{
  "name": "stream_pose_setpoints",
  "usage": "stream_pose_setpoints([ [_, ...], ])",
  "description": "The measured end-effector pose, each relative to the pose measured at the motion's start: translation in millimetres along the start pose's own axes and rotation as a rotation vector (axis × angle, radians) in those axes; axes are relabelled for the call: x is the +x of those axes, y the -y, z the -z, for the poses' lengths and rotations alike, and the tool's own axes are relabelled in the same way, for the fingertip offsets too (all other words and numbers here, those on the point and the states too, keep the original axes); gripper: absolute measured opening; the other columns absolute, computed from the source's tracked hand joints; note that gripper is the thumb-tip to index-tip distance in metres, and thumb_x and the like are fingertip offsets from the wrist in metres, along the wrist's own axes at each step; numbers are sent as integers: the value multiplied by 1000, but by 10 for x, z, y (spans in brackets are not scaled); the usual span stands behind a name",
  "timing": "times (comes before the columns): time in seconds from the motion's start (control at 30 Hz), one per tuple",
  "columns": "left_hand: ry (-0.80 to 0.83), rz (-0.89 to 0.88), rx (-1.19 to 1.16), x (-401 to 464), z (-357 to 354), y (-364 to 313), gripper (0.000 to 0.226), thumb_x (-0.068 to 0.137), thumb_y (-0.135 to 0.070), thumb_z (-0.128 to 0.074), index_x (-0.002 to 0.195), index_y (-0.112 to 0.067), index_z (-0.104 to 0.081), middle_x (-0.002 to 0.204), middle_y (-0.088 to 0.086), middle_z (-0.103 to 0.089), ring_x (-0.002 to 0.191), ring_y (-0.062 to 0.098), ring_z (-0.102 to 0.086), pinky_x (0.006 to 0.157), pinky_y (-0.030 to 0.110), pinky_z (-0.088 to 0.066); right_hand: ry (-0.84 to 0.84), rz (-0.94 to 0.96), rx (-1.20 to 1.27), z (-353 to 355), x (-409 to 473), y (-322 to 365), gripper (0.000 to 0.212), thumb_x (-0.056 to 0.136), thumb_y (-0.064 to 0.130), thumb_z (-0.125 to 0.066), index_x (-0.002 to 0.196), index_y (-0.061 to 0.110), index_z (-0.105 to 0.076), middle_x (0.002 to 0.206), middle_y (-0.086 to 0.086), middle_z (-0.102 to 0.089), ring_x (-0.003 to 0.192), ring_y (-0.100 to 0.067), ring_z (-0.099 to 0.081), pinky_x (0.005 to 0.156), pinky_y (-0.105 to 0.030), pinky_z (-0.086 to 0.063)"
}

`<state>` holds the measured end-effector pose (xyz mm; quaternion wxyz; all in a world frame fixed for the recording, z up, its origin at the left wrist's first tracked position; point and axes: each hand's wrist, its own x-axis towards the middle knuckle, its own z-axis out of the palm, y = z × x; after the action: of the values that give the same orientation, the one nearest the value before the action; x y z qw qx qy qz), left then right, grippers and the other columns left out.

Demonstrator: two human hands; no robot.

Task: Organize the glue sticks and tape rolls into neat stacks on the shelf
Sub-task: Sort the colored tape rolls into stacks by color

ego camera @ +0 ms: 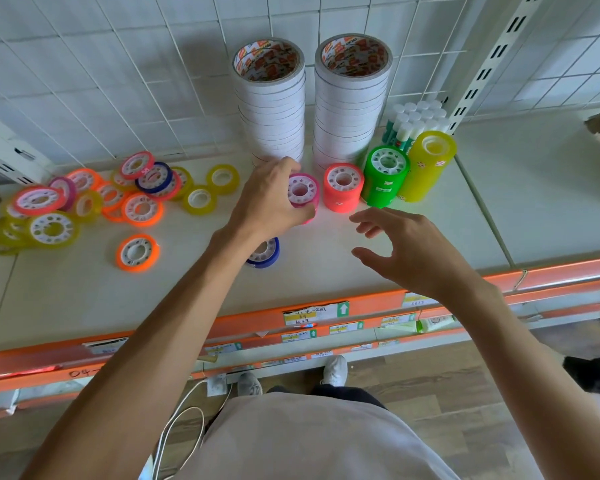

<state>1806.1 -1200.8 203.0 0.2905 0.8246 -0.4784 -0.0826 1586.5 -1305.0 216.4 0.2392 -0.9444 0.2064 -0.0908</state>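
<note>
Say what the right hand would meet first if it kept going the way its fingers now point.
The open right hand points left and slightly toward the back. Likely first contact: the magenta tape stack under the left hand, or the red stack beside it; depth is unclear.

Bright, even light; soft shadows; wide-angle bending at edges.

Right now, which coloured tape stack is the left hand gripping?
The pink stack, leftmost of the four; the left hand wraps it, while red, green and yellow stand untouched.
</note>
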Motion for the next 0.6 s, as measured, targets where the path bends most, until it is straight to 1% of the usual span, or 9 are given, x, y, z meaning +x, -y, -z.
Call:
stream_pose_setpoints([
  [0.1, 15, 6, 12, 21, 6, 15, 58, 67, -34, -87, 114, -11, -61, 106, 3, -61, 97, 21, -55, 78, 33, -49, 23, -2, -6, -28, -22, 9, 46, 86, 34, -76, 128, 23, -60, 110, 9, -70, 96, -8, -66, 85, -35, -56],
  [0.23, 54, 37, 20, 62, 4, 37, 59, 69, -35, -86, 117, -12, -62, 109, 2, -57, 98, 19, -53, 75, 26, -43, 21, -5, -9, -45, -40, 16, 45, 86, 33, -75, 127, 21, -61, 110, 7, -71, 96, -9, -67, 80, -25, -50],
  [0.27, 68, 39, 30, 71, 1, 39, 58, 70, -36, -86, 118, -12, -62, 110, 2, -55, 98, 18, -52, 75, 25, -41, 21, -4, -12, -51, -43, 21, 45, 86, 33, -75, 127, 21, -62, 110, 6, -71, 96, -10, -67, 80, -25, -50],
  [0.4, 100, 37, 48, 101, -6, 50, 56, 72, -38, -84, 117, -13, -62, 113, 4, -52, 101, 18, -50, 78, 23, -38, 26, -2, -14, -90, -54, 47, 44, 87, 34, -75, 126, 21, -62, 109, 6, -71, 96, -11, -67, 88, -35, -54],
  [0.6, 124, 26, 57, 126, 10, 59, 57, 76, -39, -81, 121, -11, -61, 114, 5, -51, 105, 19, -49, 81, 24, -39, 46, -14, 6, -114, -76, 55, 42, 87, 34, -74, 125, 21, -62, 110, 6, -71, 98, -11, -66, 84, -28, -51],
])
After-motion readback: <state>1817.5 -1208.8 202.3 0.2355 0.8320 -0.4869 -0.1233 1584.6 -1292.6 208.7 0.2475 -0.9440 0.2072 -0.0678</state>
